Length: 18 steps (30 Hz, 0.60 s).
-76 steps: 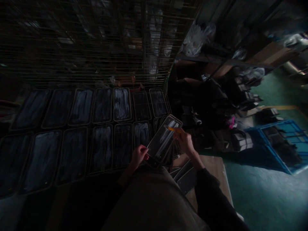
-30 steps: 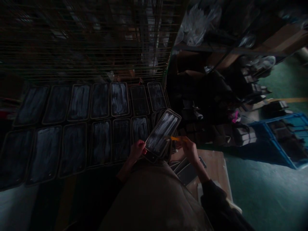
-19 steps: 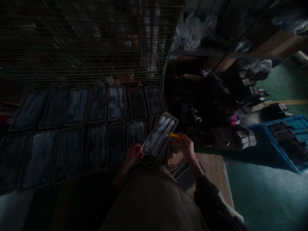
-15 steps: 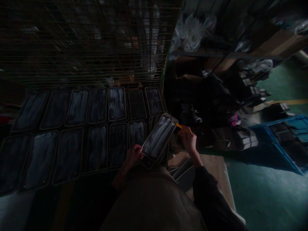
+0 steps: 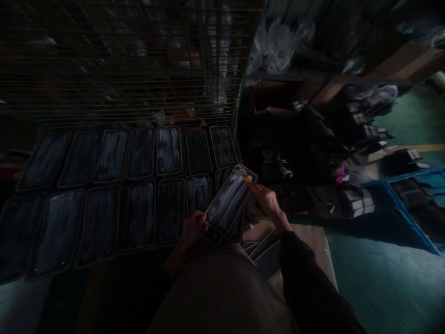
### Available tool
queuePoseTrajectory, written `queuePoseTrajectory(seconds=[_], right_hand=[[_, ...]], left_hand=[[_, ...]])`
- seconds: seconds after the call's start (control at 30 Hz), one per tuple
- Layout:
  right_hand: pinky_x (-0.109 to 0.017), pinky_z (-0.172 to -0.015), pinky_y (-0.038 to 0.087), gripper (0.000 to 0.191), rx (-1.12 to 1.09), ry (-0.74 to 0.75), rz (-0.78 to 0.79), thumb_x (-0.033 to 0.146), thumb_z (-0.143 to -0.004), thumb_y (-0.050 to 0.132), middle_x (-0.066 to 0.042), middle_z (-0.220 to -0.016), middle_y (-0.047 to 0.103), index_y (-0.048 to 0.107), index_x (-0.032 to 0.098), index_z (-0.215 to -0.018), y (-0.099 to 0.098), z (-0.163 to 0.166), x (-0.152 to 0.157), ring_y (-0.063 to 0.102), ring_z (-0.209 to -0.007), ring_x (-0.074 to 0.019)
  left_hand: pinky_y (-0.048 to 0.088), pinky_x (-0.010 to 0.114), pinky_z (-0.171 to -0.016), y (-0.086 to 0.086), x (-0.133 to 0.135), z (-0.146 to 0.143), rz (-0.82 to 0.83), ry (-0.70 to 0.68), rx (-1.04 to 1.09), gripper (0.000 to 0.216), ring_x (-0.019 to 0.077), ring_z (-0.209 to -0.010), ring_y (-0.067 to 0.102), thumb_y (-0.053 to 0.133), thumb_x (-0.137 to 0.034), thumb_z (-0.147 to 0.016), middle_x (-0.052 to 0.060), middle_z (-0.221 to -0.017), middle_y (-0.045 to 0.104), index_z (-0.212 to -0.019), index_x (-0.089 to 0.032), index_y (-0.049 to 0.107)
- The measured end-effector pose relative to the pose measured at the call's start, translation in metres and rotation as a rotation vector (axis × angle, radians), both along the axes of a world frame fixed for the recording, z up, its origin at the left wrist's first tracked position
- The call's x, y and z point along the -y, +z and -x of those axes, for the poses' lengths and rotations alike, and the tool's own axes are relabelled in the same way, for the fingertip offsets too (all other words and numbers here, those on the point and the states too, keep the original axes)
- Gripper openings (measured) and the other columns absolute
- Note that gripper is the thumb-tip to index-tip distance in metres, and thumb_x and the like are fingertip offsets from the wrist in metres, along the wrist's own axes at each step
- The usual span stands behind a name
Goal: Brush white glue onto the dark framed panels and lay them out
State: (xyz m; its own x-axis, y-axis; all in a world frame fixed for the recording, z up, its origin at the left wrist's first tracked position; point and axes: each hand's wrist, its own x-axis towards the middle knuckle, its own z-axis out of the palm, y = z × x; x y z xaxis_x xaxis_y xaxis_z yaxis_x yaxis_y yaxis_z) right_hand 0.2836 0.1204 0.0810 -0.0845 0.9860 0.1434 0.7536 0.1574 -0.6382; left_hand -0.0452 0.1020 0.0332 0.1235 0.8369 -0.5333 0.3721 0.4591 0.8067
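Panel (image 5: pixel 225 202) in hand lies slantwise in front of us in the head view, atop a stack (image 5: pixel 214 238) of similar ones, its dark face streaked with something pale. Our left hand (image 5: pixel 192 227) is at its near left corner, thumb and fingers pinching the edge. Our right hand (image 5: pixel 266 199) has its fingers closed around a yellow brush (image 5: pixel 246 179), whose tip meets the far end of the panel; how hard it presses we cannot tell. To our left, two rows of streaked panels (image 5: pixel 168 150) lie before a wire rack (image 5: pixel 139 74); to our right, plain panels (image 5: pixel 268 260) rest on a board (image 5: pixel 318 243). We judge the step in hand to be brushing the pale coat out at that far end, with most of the face covered. From here, the next move seems to call for light strokes along the margins, where dark shows, with the left pinch steadying the corner, clear of the brush.
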Motion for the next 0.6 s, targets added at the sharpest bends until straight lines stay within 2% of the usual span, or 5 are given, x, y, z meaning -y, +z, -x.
queuePoseTrajectory(seconds=[0.17,0.33,0.5,0.6], right_hand=[[-0.028,-0.076,0.053,0.035,0.118,-0.099,-0.001,0.02,-0.093,0.043,-0.007,-0.1,0.068,0.058,0.021,-0.124,0.001,-0.001,0.03,0.063,-0.086,-0.0177],[-0.026,-0.074,0.05,0.035,0.122,-0.129,0.032,0.017,-0.094,0.04,-0.008,-0.107,0.066,0.057,0.02,-0.124,0.01,0.031,0.065,0.064,-0.088,-0.0185],[-0.023,-0.067,0.05,0.031,-0.051,-0.011,0.181,0.025,-0.097,0.04,-0.007,-0.098,0.068,0.058,0.022,-0.122,0.028,0.08,0.107,0.066,-0.081,-0.0166],[-0.022,-0.064,0.051,0.03,-0.246,0.051,0.319,0.029,-0.098,0.04,-0.003,-0.084,0.07,0.058,0.023,-0.121,0.043,0.091,0.118,0.067,-0.073,-0.015]], left_hand=[[0.046,0.021,-0.049,-0.004,0.001,0.0,0.01,0.005,-0.026,0.013,0.0155,-0.046,0.065,0.053,-0.033,-0.081,-0.005,-0.05,0.063,-0.084,-0.02,0.053],[0.047,0.022,-0.05,-0.01,0.001,0.002,-0.002,-0.018,-0.037,0.015,0.016,-0.048,0.066,0.054,-0.034,-0.083,-0.003,-0.052,0.065,-0.087,-0.02,0.053],[0.045,0.02,-0.048,-0.004,0.002,0.001,0.021,-0.005,-0.054,0.014,0.0151,-0.045,0.065,0.053,-0.032,-0.083,-0.003,-0.05,0.064,-0.087,-0.019,0.054],[0.045,0.02,-0.046,-0.005,0.003,0.001,0.022,0.018,0.009,0.017,0.0149,-0.044,0.064,0.055,-0.034,-0.081,-0.003,-0.05,0.063,-0.086,-0.018,0.054]])
